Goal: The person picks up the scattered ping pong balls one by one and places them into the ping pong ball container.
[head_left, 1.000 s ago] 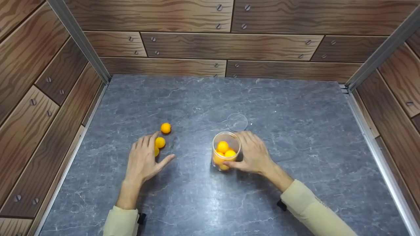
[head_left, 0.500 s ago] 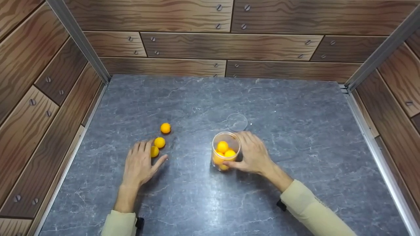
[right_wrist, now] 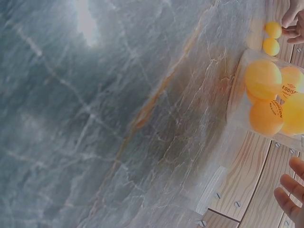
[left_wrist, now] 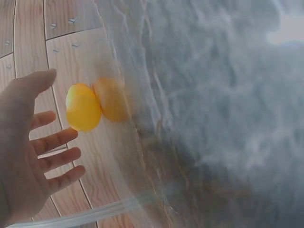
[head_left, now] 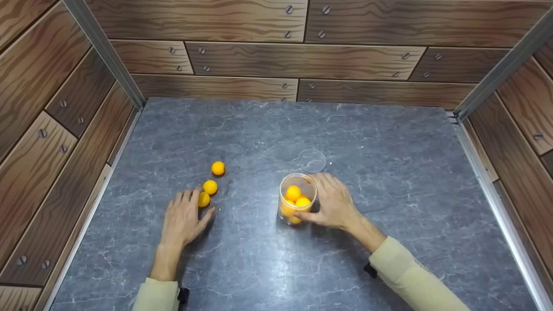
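In the head view my left hand (head_left: 181, 218) is at the left, palm down, thumb spread from straight fingers. Its fingertips are right beside the nearest orange table tennis ball (head_left: 204, 199). A second ball (head_left: 210, 187) lies just beyond, and a third ball (head_left: 218, 168) a little farther back. The left wrist view shows that hand unfolded, nothing in it, beside a ball (left_wrist: 83, 108). My right hand (head_left: 332, 201) holds an upright clear plastic jar (head_left: 298, 178), thumb across the front, fingers at the far right side. Several orange balls (right_wrist: 266, 116), some with printed lettering, are inside the uncovered jar.
A clear round lid (head_left: 312, 161) lies flat on the grey marbled table (head_left: 389, 142) behind the jar. Wood-patterned walls (head_left: 302, 60) enclose the table at the back and both sides, with metal rails (head_left: 497, 172) along its side edges.
My left hand has drawn back slightly toward me and to the left, exposing more of the nearest ball, and its thumb has come closer in. The right hand and jar have stayed put.
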Tool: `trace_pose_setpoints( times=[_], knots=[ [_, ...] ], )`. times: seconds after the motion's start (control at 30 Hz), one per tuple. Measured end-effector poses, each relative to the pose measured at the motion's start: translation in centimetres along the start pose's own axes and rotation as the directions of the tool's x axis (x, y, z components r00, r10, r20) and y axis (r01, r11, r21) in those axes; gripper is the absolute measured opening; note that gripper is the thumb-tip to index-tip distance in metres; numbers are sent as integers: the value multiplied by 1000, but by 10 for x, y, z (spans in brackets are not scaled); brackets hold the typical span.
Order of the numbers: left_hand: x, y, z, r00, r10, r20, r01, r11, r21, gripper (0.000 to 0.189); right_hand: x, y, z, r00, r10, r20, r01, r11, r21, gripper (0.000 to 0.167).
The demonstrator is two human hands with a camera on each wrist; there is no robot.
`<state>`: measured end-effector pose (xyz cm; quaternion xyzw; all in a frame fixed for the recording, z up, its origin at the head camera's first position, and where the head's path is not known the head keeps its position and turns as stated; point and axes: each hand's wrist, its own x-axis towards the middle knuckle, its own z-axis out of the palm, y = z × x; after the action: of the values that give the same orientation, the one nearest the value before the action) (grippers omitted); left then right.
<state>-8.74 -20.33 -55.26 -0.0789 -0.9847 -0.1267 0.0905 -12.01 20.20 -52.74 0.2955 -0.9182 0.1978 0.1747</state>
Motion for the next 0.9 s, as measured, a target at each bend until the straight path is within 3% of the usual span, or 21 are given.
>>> trace_pose_setpoints(
  times=[0.9],
  knots=[
    [1,0,5,999,33,11,-33,999,40,40,0,1,0,1000,-5,-1,5,1000,-11,97]
  ],
)
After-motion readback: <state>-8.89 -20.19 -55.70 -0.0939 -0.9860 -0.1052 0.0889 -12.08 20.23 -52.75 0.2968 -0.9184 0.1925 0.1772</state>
